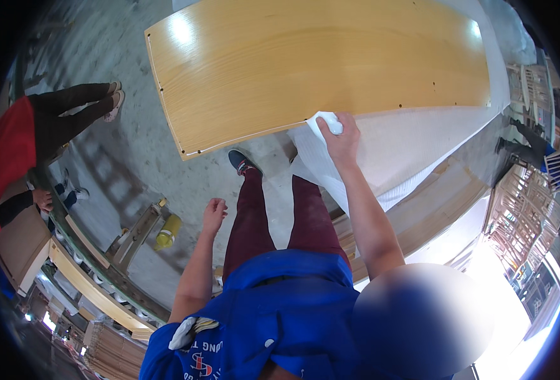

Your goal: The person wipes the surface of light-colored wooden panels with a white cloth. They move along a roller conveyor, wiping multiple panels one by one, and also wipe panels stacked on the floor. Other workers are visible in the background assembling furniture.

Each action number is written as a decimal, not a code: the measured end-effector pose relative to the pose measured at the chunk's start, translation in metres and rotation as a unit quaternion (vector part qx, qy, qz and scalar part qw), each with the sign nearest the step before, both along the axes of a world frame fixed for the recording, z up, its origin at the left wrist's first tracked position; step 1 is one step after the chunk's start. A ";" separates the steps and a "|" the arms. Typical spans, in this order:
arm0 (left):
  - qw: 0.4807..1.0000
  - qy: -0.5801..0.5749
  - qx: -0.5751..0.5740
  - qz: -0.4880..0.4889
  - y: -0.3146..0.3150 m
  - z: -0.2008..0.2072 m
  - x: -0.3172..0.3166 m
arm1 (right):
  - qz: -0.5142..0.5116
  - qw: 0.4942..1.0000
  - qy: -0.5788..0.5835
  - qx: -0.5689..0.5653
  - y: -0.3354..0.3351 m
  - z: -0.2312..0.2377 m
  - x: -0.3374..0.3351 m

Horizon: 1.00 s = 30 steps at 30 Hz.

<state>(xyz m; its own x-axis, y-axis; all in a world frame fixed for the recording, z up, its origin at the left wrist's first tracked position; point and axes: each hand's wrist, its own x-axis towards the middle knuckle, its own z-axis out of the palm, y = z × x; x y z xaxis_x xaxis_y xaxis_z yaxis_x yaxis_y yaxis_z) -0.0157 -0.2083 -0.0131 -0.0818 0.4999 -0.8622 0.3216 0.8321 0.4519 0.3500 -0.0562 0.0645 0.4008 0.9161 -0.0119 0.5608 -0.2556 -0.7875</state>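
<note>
White cloth (325, 122) in right hand (340, 140)

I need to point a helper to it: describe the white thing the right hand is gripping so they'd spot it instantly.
Find the big yellow wood panel lying across white sheeting. At the middle of its near edge, the right hand closes on a small white wad. Unlike the flat sheeting, it is bunched in the grip.
</note>
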 end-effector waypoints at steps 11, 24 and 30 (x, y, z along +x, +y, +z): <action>0.996 0.012 0.054 -0.071 0.025 0.012 0.021 | -0.030 0.999 0.027 0.020 -0.004 0.001 0.025; 0.952 -0.114 0.178 -0.220 0.109 0.070 0.182 | -0.157 0.986 0.016 0.047 -0.017 -0.008 0.134; 0.933 -0.113 0.220 -0.261 0.123 0.082 0.232 | -0.227 0.973 0.018 0.048 -0.016 -0.010 0.189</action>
<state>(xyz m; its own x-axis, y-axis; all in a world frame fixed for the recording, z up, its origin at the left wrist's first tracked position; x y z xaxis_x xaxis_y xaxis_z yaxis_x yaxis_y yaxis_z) 0.2160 -0.0853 0.0690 0.4314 0.7301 -0.5300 0.4857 0.3071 0.8184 0.5389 -0.0726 0.0541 0.7648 0.6428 0.0435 0.3789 -0.3943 -0.8373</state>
